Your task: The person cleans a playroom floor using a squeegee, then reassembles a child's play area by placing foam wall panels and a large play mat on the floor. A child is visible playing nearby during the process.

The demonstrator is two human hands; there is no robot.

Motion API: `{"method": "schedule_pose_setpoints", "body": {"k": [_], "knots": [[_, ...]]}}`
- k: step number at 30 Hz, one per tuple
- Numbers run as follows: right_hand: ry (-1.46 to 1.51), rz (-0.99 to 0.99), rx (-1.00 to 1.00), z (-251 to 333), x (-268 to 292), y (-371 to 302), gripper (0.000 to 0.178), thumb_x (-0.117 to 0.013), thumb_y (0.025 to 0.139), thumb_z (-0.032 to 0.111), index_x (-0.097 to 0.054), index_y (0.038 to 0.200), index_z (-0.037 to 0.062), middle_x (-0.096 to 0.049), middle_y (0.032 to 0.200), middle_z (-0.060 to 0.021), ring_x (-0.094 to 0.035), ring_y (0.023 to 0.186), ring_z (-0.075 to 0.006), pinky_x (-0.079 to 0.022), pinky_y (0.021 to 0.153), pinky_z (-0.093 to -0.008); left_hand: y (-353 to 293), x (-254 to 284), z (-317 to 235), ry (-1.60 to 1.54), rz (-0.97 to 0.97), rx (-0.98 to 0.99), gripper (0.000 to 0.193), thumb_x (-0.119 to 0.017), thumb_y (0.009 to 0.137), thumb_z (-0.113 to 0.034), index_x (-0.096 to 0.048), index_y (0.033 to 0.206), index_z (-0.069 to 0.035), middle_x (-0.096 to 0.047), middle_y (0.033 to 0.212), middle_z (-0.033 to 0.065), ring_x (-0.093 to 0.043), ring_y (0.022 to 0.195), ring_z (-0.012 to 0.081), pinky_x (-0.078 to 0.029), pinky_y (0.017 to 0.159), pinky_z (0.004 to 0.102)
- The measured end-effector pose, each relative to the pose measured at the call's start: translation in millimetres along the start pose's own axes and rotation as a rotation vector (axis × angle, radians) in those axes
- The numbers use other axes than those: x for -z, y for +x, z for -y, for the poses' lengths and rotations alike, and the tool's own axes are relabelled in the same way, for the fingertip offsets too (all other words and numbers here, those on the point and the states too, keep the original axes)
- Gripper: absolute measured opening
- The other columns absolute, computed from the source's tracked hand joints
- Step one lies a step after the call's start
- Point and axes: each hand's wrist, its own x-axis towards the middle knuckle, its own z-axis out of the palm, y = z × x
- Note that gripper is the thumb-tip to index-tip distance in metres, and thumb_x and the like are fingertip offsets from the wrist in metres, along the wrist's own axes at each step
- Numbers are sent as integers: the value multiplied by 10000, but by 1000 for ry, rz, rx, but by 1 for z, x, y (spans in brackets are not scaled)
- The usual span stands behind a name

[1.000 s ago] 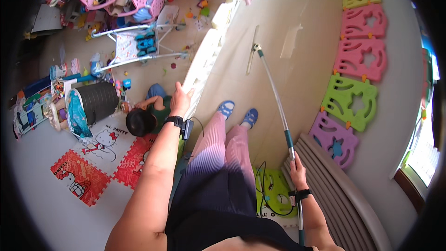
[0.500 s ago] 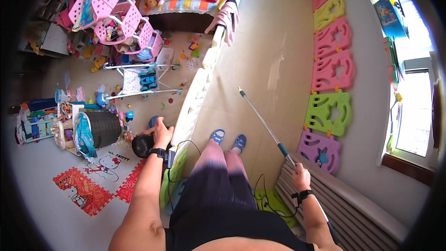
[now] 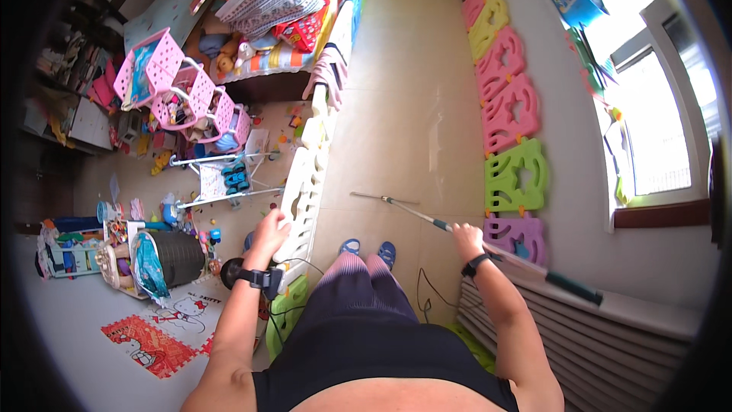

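My right hand [image 3: 467, 241] is closed around the shaft of a long-handled tool [image 3: 422, 216] with grey and dark green sections. Its thin crossbar [image 3: 373, 197] lies on the floor ahead of my feet, and its dark green grip end [image 3: 573, 288] sticks out to the right, above the ribbed grey radiator. My left hand [image 3: 271, 235] is beside the top of the white play fence [image 3: 302, 191], fingers apart, holding nothing I can see. Just left of my left wrist shows the dark-haired head [image 3: 231, 273] of another person, mostly hidden by my arm.
Colourful fence panels [image 3: 515, 175] line the right wall above the ribbed radiator [image 3: 579, 336]. Left of the fence are pink baskets [image 3: 187, 99], a toy stroller frame [image 3: 221, 180], a dark hamper [image 3: 179, 256] and scattered toys. A black cable [image 3: 422, 290] lies near my legs.
The tool has swung from pointing far ahead to lying more crosswise, its crossbar now nearer my feet. My right hand has moved up and left; my left hand has shifted slightly. The view has tilted.
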Motion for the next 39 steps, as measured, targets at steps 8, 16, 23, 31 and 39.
{"method": "schedule_pose_setpoints", "body": {"k": [8, 16, 23, 31, 39], "knots": [[-359, -21, 203, 91, 139, 58, 127, -589, 844, 176, -701, 899, 154, -697, 845, -70, -686, 784, -272, -521, 673, -476, -41, -40, -342, -475, 206, -941, 453, -733, 834, -184, -546, 1221, -40, -620, 1161, 144, -597, 1115, 254, -464, 966, 361], [626, -372, 817, 117, 104, 35, 302, -619, 840, 208, -638, 1139, 163, -699, 852, -97, -660, 770, -312, -525, 716, -442, -2, -34, -297, -998, 275, -596, 91, -635, 917, -49, -565, 863, -67, -607, 802, -21, -616, 724, 82, -517, 623, 239], [1102, -256, 77, 23, 14, -47, 331, -606, 837, 34, -638, 1164, 81, -697, 831, -138, -688, 739, -224, -545, 660, -330, -50, 55, -128, -964, -64, -358, 276, -578, 972, -187, -487, 732, -84, -579, 689, 17, -539, 701, 101, -473, 790, 274], [1175, -131, -175, -61, -9, -148, 325, -641, 871, 81, -615, 1188, 10, -700, 801, -90, -673, 701, -130, -532, 663, -277, -117, 43, -75, -511, -65, -282, 217, -685, 902, -187, -681, 848, 23, -677, 785, 39, -608, 733, 87, -486, 674, 245], [1139, -20, 41, 3, 71, -118, 339, -598, 898, 41, -595, 1236, 11, -686, 853, -68, -633, 728, -102, -524, 695, -243, -216, 113, -38, -822, -581, 100, 359, -674, 914, -346, -684, 888, 12, -721, 866, 105, -701, 796, 145, -573, 601, 233]]}}
